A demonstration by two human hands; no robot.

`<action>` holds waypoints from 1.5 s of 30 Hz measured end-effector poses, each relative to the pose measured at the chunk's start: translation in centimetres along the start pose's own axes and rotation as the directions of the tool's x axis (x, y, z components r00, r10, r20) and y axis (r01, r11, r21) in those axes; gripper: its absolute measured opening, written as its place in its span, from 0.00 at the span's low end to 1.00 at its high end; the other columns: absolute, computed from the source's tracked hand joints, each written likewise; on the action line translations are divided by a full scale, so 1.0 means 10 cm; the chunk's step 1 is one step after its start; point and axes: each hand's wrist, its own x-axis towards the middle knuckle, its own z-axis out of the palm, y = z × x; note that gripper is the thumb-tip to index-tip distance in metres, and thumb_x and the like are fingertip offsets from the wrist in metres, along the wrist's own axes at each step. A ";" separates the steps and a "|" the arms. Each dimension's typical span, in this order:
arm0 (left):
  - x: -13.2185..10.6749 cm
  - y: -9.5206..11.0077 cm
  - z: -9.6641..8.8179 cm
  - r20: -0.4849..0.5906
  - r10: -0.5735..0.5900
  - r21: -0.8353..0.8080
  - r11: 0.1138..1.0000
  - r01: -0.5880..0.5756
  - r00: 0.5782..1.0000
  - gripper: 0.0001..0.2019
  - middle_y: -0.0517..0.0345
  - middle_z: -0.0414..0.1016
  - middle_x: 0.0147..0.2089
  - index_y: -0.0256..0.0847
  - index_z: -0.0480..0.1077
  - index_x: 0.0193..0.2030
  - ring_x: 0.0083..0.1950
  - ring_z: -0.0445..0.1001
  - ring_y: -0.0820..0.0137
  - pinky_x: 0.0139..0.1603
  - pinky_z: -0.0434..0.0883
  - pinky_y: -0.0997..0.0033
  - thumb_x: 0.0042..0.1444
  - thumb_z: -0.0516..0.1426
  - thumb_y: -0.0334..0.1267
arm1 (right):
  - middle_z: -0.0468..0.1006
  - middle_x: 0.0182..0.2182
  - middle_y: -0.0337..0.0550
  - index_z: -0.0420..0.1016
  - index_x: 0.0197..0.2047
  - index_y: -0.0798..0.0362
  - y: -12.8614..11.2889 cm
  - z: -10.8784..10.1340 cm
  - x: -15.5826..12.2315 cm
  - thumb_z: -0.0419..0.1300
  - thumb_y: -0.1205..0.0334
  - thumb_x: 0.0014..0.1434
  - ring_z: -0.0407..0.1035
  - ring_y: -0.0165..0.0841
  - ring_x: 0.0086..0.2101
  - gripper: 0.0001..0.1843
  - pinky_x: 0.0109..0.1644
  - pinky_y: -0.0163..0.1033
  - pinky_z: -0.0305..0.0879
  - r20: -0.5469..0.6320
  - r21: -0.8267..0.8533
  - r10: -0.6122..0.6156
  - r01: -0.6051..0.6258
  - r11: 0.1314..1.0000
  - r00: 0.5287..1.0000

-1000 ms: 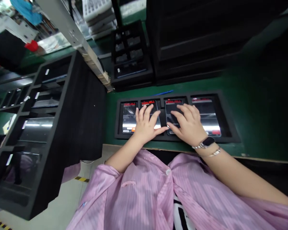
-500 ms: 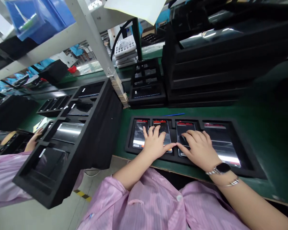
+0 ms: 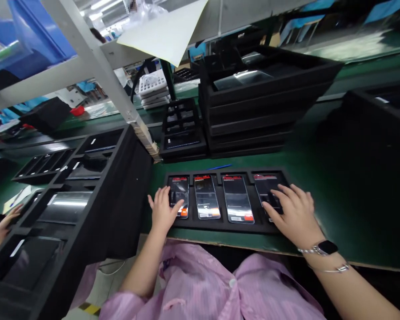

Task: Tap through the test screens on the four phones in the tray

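A black foam tray (image 3: 223, 227) lies in front of me on the green bench, with several lit smartphones in its slots. My left hand (image 3: 162, 210) is at the tray's left end, fingers spread, the thumb reaching over the leftmost phone (image 3: 180, 192). My right hand (image 3: 291, 211) spans the right end, thumb and fingers apart, partly covering the rightmost phone (image 3: 266, 183). Between the hands, two phones show fully: one screen (image 3: 206, 195) left of the middle and another (image 3: 236, 198) right of it. Both have red text at the top and orange-red patches low down.
A blue pen (image 3: 220, 167) lies behind the tray. Stacked black trays (image 3: 250, 115) stand farther back. A tall tray stack (image 3: 126, 186) rises at left, beside a co-worker's hand (image 3: 3, 226). More black foam (image 3: 370, 146) sits at right.
My hands have moved apart to the tray's two ends, uncovering the middle phones. The camera view has shifted, bringing black foam into sight at right.
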 end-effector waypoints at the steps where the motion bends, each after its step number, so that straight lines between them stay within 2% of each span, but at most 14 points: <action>1: -0.02 -0.02 0.03 -0.031 0.013 0.025 1.000 -0.012 0.999 0.27 0.36 0.68 0.71 0.41 0.67 0.66 0.75 0.60 0.43 0.76 0.42 0.24 0.66 0.57 0.52 | 0.73 0.60 0.63 0.74 0.58 0.53 -0.01 0.00 -0.01 0.54 0.46 0.70 0.63 0.61 0.64 0.23 0.68 0.74 0.55 -0.019 -0.040 0.007 -0.007 0.999 1.000; 3: -0.05 -0.02 0.10 -0.088 0.074 0.051 0.996 -0.070 0.993 0.30 0.35 0.65 0.72 0.40 0.65 0.68 0.76 0.58 0.42 0.77 0.40 0.27 0.66 0.57 0.55 | 0.70 0.62 0.66 0.73 0.60 0.54 -0.05 0.01 0.01 0.57 0.47 0.69 0.62 0.61 0.64 0.24 0.68 0.73 0.56 -0.041 -0.098 0.026 -0.030 0.995 0.999; 6: -0.04 -0.01 0.15 -0.106 0.124 0.030 0.992 -0.121 0.987 0.37 0.30 0.67 0.68 0.34 0.58 0.72 0.72 0.64 0.44 0.77 0.47 0.31 0.66 0.54 0.58 | 0.69 0.62 0.68 0.63 0.69 0.59 -0.11 0.03 0.06 0.57 0.44 0.69 0.62 0.59 0.62 0.35 0.67 0.74 0.57 -0.046 -0.098 0.054 -0.059 0.993 0.997; 10: 0.05 -0.03 0.19 -0.175 0.099 0.063 0.994 -0.089 0.980 0.38 0.27 0.65 0.67 0.31 0.62 0.68 0.71 0.62 0.38 0.74 0.52 0.31 0.64 0.55 0.62 | 0.65 0.64 0.69 0.62 0.69 0.62 -0.09 0.06 0.10 0.56 0.42 0.69 0.59 0.58 0.65 0.37 0.70 0.74 0.53 -0.059 -0.117 0.099 -0.106 0.988 0.993; 13: 0.10 -0.03 0.18 -0.067 0.116 0.022 0.993 -0.115 0.991 0.32 0.37 0.75 0.59 0.36 0.62 0.68 0.60 0.74 0.46 0.75 0.49 0.30 0.66 0.54 0.57 | 0.74 0.56 0.65 0.61 0.69 0.63 -0.08 0.06 0.14 0.52 0.41 0.71 0.67 0.52 0.58 0.36 0.70 0.78 0.45 0.046 0.004 0.150 -0.151 0.989 0.988; 16: 0.13 -0.02 0.18 -0.005 0.153 0.106 0.983 -0.152 0.988 0.23 0.40 0.75 0.60 0.40 0.73 0.57 0.63 0.70 0.45 0.75 0.47 0.28 0.68 0.52 0.55 | 0.78 0.50 0.57 0.71 0.58 0.57 -0.09 0.05 0.20 0.49 0.42 0.73 0.71 0.48 0.52 0.27 0.70 0.80 0.39 0.145 0.063 0.151 -0.161 0.985 0.978; 19: 0.17 -0.07 0.21 -0.056 0.192 0.165 0.970 -0.180 0.980 0.26 0.38 0.72 0.65 0.39 0.75 0.55 0.66 0.67 0.43 0.74 0.53 0.34 0.67 0.50 0.58 | 0.77 0.53 0.56 0.77 0.49 0.52 -0.10 0.03 0.26 0.51 0.43 0.72 0.67 0.49 0.57 0.23 0.71 0.76 0.42 0.163 0.021 0.145 -0.150 0.988 0.976; 22: 0.24 -0.16 0.27 -0.017 0.274 0.109 0.956 -0.271 0.961 0.28 0.41 0.78 0.57 0.37 0.71 0.60 0.57 0.75 0.49 0.69 0.63 0.43 0.68 0.48 0.57 | 0.78 0.54 0.54 0.76 0.57 0.51 -0.09 0.04 0.30 0.53 0.44 0.72 0.68 0.47 0.56 0.24 0.72 0.70 0.48 0.157 -0.009 0.145 -0.145 0.989 0.977; 26: 0.34 -0.20 0.32 -0.067 0.345 0.123 0.934 -0.335 0.936 0.27 0.40 0.78 0.57 0.40 0.75 0.51 0.57 0.75 0.46 0.61 0.70 0.46 0.67 0.48 0.60 | 0.77 0.55 0.55 0.76 0.59 0.53 -0.06 0.05 0.33 0.55 0.42 0.70 0.67 0.48 0.57 0.26 0.71 0.65 0.55 0.133 -0.050 0.166 -0.160 0.986 0.977; 29: 0.31 -0.13 0.28 -0.037 0.328 0.083 0.942 -0.324 0.944 0.27 0.40 0.79 0.56 0.38 0.73 0.56 0.54 0.77 0.48 0.63 0.68 0.45 0.67 0.49 0.59 | 0.78 0.52 0.54 0.74 0.62 0.54 -0.05 0.02 0.29 0.54 0.43 0.71 0.69 0.46 0.54 0.27 0.71 0.63 0.55 0.154 -0.033 0.149 -0.145 0.989 0.977; 33: 0.17 0.01 0.21 -0.016 0.264 0.046 0.964 -0.263 0.964 0.22 0.41 0.77 0.60 0.41 0.75 0.54 0.62 0.73 0.47 0.70 0.60 0.44 0.66 0.54 0.55 | 0.76 0.53 0.58 0.79 0.51 0.54 -0.03 -0.04 0.18 0.53 0.44 0.70 0.67 0.50 0.55 0.24 0.67 0.65 0.57 0.186 0.037 0.134 -0.144 0.989 0.973; 37: 0.06 0.07 0.18 0.081 0.248 -0.011 0.969 -0.248 0.965 0.18 0.46 0.79 0.57 0.43 0.73 0.56 0.60 0.75 0.53 0.74 0.55 0.44 0.67 0.56 0.50 | 0.78 0.48 0.56 0.79 0.49 0.54 0.06 -0.03 0.07 0.53 0.44 0.70 0.69 0.50 0.51 0.23 0.65 0.66 0.58 0.195 0.056 0.078 -0.091 0.994 0.978; 41: -0.02 0.09 0.15 0.101 0.233 0.009 0.972 -0.235 0.967 0.21 0.44 0.76 0.60 0.43 0.72 0.59 0.64 0.72 0.52 0.75 0.55 0.45 0.63 0.60 0.51 | 0.77 0.52 0.60 0.79 0.51 0.53 0.07 -0.05 -0.01 0.54 0.40 0.68 0.68 0.55 0.54 0.26 0.66 0.68 0.56 0.177 0.020 0.096 -0.101 0.995 0.980; 45: -0.02 0.09 0.16 0.121 0.270 -0.004 0.962 -0.271 0.955 0.19 0.44 0.72 0.64 0.45 0.75 0.55 0.67 0.68 0.51 0.74 0.56 0.45 0.62 0.62 0.50 | 0.79 0.49 0.59 0.79 0.46 0.53 0.05 -0.12 0.00 0.54 0.44 0.68 0.71 0.54 0.53 0.22 0.66 0.66 0.58 0.190 0.101 0.105 -0.126 0.987 0.976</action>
